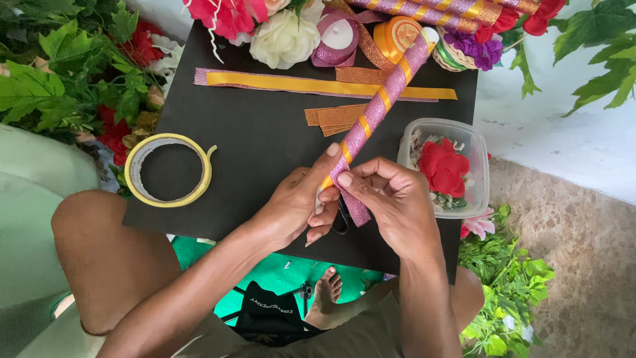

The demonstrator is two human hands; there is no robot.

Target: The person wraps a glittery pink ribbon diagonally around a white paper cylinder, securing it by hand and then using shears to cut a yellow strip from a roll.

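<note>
Head view: a glittery pink stick (379,106), spiralled with gold ribbon, is held slanting above the black tabletop (265,146). Its lower end is pinched in the closed grip of both the left hand (291,209) and right hand (391,199). If the pinch were loosened, the wrap could probably unwind.

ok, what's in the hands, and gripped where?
Both hands hold the pink glitter stick wound with an orange ribbon, at its near lower end. Left hand pinches it from the left, right hand from the right. Its far end points away over the black board.
</note>
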